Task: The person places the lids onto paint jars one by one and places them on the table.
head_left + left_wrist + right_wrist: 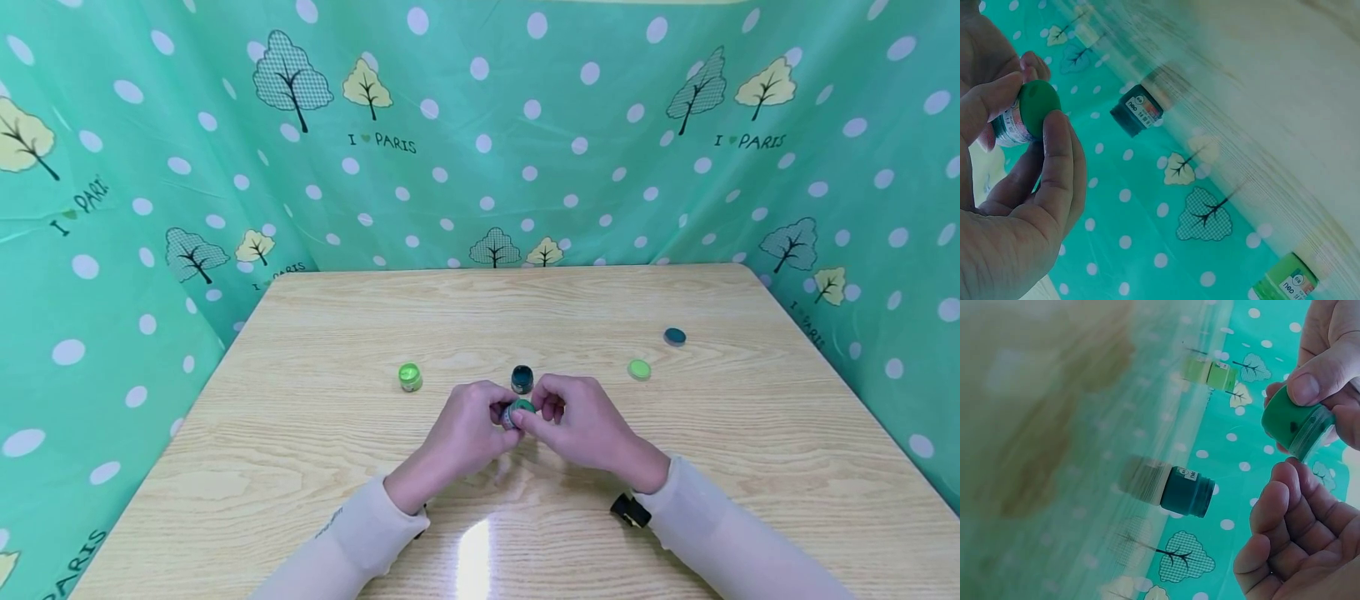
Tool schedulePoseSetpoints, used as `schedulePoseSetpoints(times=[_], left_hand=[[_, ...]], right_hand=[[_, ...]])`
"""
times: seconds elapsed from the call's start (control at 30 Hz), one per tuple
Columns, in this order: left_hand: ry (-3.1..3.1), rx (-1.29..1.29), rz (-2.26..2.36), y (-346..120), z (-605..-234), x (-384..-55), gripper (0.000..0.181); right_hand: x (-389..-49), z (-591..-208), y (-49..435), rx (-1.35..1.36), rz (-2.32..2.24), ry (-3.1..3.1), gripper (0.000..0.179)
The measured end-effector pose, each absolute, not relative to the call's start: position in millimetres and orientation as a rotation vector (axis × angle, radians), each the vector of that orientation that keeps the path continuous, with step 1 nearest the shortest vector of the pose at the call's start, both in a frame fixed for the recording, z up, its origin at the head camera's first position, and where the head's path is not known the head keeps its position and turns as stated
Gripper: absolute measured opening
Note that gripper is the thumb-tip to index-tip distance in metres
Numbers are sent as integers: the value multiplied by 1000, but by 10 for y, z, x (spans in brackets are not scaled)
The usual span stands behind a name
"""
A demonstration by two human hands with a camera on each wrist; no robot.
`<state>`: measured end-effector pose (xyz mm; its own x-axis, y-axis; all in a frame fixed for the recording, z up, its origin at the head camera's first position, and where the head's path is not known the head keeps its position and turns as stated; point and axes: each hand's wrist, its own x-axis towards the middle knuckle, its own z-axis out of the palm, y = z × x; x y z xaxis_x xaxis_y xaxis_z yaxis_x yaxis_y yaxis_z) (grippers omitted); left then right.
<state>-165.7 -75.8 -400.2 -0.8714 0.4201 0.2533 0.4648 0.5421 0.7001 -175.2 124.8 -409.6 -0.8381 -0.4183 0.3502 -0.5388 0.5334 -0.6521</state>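
In the head view my left hand [471,423] grips a small green jar [513,415] above the near middle of the table. The jar is tilted; a white printed label [1015,125] and a rounded green end [1041,107] show in the left wrist view. My right hand [581,421] comes in from the right, thumb against the jar and forefinger bent at its far side. From the right wrist view, the jar's ridged clear band [1312,435] lies by that hand's fingertips [1288,472], while its other fingers curl loosely. Just beyond the hands stands a dark blue jar [522,379] without its lid.
A light green jar [409,377], lidless, stands farther left on the wooden table [315,467]. On the right lie a light green lid [639,369] and a dark blue lid [675,337]. Dotted green cloth [480,183] hangs behind and beside the table.
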Motion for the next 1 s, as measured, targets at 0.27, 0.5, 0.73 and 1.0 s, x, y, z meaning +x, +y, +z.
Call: schedulePoseSetpoints(times=[0.27, 0.5, 0.73, 1.0], left_hand=[[-2712, -776, -1247, -762, -3996, -1655, 18], [-2701, -776, -1257, -758, -3988, -1657, 19], [-2688, -780, -1256, -752, -3984, -1658, 20], [-2676, -785, -1250, -752, -3996, -1662, 19]], right_hand=[[-1751, -4089, 1251, 809, 1201, -2611, 23], [-1756, -4067, 1272, 959, 1227, -2522, 31], [-1760, -4064, 1274, 1011, 1226, -2520, 29], [-1749, -4067, 1260, 958, 1221, -2545, 19]])
